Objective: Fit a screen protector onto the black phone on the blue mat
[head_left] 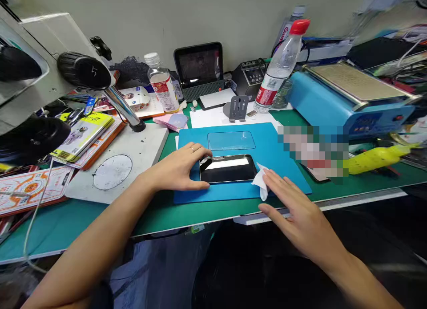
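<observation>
A smartphone (pixel 228 170) with a dark, glossy screen lies flat on the blue mat (pixel 276 157). My left hand (pixel 178 168) grips its left end, fingers at the top corner and thumb by the lower edge. Under the fingertips of my right hand (pixel 293 211) is a white wipe (pixel 260 180), touching or just beside the phone's right end; my right thumb stands apart from it. Behind the phone, a clear screen protector (pixel 231 140) rests on the same mat.
On the left stand a microscope (pixel 85 73) and its pale base (pixel 150 144), near stacked boxes (pixel 83 135). Bottles (pixel 162 84) (pixel 278 71), a phone stand (pixel 239 108) and a dark-screened device (pixel 199 68) line the back. A blue machine (pixel 347 99) and yellow bottle (pixel 376 160) are right.
</observation>
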Motion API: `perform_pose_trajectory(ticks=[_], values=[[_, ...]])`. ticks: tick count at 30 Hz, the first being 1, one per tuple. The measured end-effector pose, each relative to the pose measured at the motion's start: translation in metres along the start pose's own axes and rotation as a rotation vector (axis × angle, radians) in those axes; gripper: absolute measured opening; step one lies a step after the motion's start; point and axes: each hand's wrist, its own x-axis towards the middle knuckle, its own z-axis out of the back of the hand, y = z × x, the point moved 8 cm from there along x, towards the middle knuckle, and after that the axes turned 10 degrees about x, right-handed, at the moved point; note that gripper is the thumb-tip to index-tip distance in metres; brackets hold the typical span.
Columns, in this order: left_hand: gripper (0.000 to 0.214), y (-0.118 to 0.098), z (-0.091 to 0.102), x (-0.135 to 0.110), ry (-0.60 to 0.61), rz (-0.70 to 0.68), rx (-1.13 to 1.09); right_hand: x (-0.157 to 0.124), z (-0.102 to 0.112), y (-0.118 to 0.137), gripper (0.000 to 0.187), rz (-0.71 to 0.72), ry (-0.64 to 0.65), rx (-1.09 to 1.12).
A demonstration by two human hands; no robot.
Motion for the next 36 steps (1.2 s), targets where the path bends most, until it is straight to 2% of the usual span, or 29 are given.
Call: perform_pose_trajectory(ticks=[5, 9, 11, 13, 16, 19, 20, 22, 27, 29, 31, 36], values=[[0.057, 0.003, -0.002, 0.001, -0.008, 0.014, 0.006, 0.012, 0.027, -0.008, 0.053, -0.073, -0.214, 0.032], [0.054, 0.002, -0.003, 0.002, -0.01, 0.008, 0.003, 0.024, 0.06, -0.006, 0.053, 0.017, -0.395, -0.1], [0.052, 0.001, -0.002, 0.003, -0.015, -0.004, 0.0, 0.03, 0.068, -0.011, 0.05, 0.035, -0.409, -0.126], [0.051, -0.001, -0.001, 0.003, -0.024, -0.013, -0.002, 0.039, 0.058, -0.021, 0.044, 0.022, -0.263, -0.097], [0.051, -0.001, 0.0, 0.003, -0.031, -0.004, -0.002, 0.051, 0.031, -0.035, 0.033, -0.011, 0.003, -0.038], [0.051, -0.001, 0.0, 0.003, -0.029, 0.006, 0.0, 0.074, 0.024, -0.044, 0.035, -0.067, 0.003, 0.005], [0.052, 0.0, 0.0, 0.003, -0.027, 0.006, 0.001, 0.085, 0.024, -0.048, 0.038, -0.09, -0.01, 0.017], [0.053, 0.0, 0.0, 0.003, -0.028, 0.005, 0.004, 0.111, 0.013, -0.057, 0.052, -0.144, 0.134, -0.016], [0.057, -0.001, 0.001, 0.003, -0.037, 0.01, -0.004, 0.168, -0.01, -0.068, 0.085, -0.068, 0.391, -0.032], [0.058, -0.001, 0.002, 0.003, -0.038, 0.01, -0.001, 0.178, -0.016, -0.07, 0.089, -0.031, 0.446, -0.049], [0.058, 0.0, 0.003, 0.003, -0.034, 0.008, 0.005, 0.18, -0.021, -0.069, 0.085, 0.004, 0.468, -0.07], [0.06, 0.0, 0.005, 0.004, -0.032, 0.007, 0.019, 0.175, -0.02, -0.064, 0.076, 0.098, 0.44, -0.12]])
